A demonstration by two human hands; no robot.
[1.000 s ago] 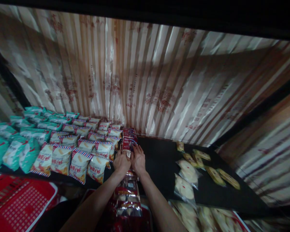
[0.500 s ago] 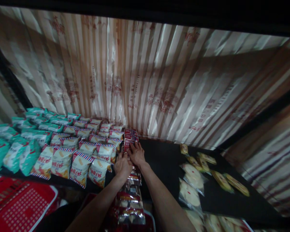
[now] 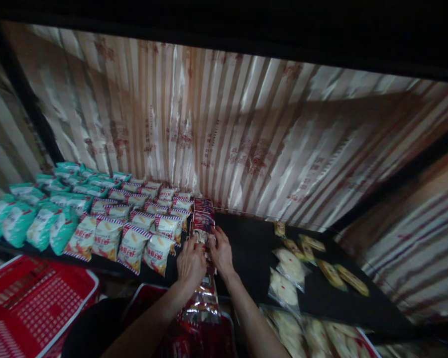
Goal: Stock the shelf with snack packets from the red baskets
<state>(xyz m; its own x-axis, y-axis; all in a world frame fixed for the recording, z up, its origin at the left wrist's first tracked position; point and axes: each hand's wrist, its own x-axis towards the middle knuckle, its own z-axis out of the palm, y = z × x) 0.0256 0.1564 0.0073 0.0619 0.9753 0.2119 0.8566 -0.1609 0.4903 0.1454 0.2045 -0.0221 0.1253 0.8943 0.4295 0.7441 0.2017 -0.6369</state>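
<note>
A strip of joined dark-red snack packets [image 3: 203, 219] runs from the back of the black shelf towards me. Its near, shiny end hangs past the shelf's front edge. My left hand [image 3: 191, 263] has its fingers bent on the strip's left edge. On the opposite edge, my right hand [image 3: 221, 252] holds the strip with curled fingers. Between the hands the packets look crumpled, and the thumbs are partly hidden. Just left of the strip stand rows of white snack bags [image 3: 132, 246] with red-and-blue striped tops.
Teal snack bags [image 3: 47, 223] fill the shelf's left end. To the right on the black shelf [image 3: 242, 253] lie round flat breads [image 3: 283, 288] in clear bags and several long yellow packets [image 3: 353, 281]. Red baskets [image 3: 41, 293] stand below the front edge. Striped sheeting [image 3: 224, 124] hangs behind.
My right hand has shifted from the top of the strip to its right edge, uncovering more packet. Less of the strip hangs at the front. The camera view has shifted slightly.
</note>
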